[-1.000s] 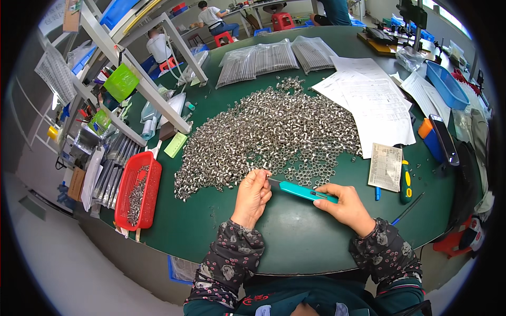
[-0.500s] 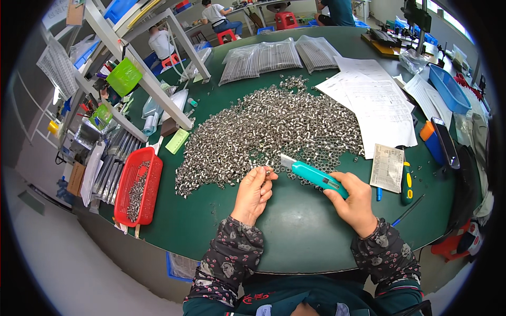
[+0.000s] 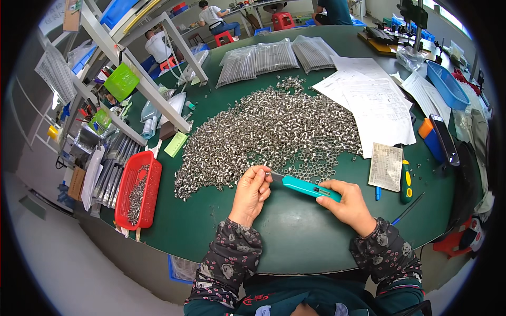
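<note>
A: Left hand [image 3: 250, 196], quick.
B: Closed to a narrow pinch, thumb against forefinger, on a small metal piece [image 3: 268, 173].
A: Right hand [image 3: 345, 205]?
B: Wrapped round a teal cutter [image 3: 303, 187]. Blade [image 3: 275, 178] out, aimed left, tip at the left hand's pinch. Fingers mostly hide the piece, so whether the blade touches it I can't tell.
A: What's in front?
B: Big heap of loose metal rings [image 3: 263, 131] on the green table [image 3: 300, 231], just beyond both hands.
A: Left side?
B: Red basket [image 3: 151, 192], well apart from the left hand, metal bits [image 3: 136, 201] inside. Light-green slip [image 3: 176, 144] farther forward, near the heap's edge.
A: Right side?
B: Off the right hand, slightly forward: printed card [image 3: 386, 167], blue marker [image 3: 378, 194] poking out below it, tool with a yellow-and-green handle [image 3: 406, 183] beside it. Thin pen [image 3: 408, 209] to the right, about level with that hand.
A: Farther out?
B: White papers [image 3: 377, 105] past the card, ahead and right of the right hand. Clear bags of grey tubes [image 3: 257, 63] behind the heap, well beyond both hands.
</note>
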Tool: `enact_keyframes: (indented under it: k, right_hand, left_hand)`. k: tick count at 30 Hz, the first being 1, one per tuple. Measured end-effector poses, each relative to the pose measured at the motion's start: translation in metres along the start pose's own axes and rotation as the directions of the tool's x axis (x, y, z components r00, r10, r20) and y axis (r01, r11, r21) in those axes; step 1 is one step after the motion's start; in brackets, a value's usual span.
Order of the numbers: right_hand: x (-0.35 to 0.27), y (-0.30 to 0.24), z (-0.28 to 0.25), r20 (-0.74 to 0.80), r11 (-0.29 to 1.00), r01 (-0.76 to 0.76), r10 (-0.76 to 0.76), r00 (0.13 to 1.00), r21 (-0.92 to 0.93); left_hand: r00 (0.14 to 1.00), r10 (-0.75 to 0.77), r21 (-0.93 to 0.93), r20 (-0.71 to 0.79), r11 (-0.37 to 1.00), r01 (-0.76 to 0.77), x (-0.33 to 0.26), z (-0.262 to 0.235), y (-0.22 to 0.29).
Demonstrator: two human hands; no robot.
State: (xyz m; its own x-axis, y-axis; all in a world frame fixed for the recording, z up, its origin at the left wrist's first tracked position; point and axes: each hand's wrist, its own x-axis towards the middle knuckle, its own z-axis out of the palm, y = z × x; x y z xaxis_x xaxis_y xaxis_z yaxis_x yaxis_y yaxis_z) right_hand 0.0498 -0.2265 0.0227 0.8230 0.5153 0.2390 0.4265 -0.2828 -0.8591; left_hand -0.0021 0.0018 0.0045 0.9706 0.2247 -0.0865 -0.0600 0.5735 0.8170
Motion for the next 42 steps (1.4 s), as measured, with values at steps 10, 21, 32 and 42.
enact_keyframes:
  k: [10, 21, 32, 42]
  right_hand:
    - [0.0, 0.0, -0.001, 0.067, 0.998, -0.056, 0.055, 0.996, 0.022]
    - [-0.001, 0.011, 0.0, 0.176, 0.956, -0.214, 0.18, 0.968, 0.201]
    - [-0.013, -0.022, 0.007, -0.147, 0.945, 0.124, -0.175, 0.973, -0.304]
    - [-0.006, -0.007, 0.004, 0.011, 0.997, -0.071, 0.071, 0.997, -0.024]
  left_hand:
    - [1.0, -0.004, 0.018, 0.004, 1.0, 0.004, -0.001, 0.005, 0.003]
    - [0.988, 0.151, 0.279, 0.018, 0.949, -0.15, -0.001, 0.008, -0.001]
    - [0.979, 0.178, 0.296, -0.094, 0.944, -0.143, -0.002, 0.01, -0.005]
    - [0.98, 0.169, 0.211, -0.105, 0.967, -0.144, -0.003, 0.011, -0.003]
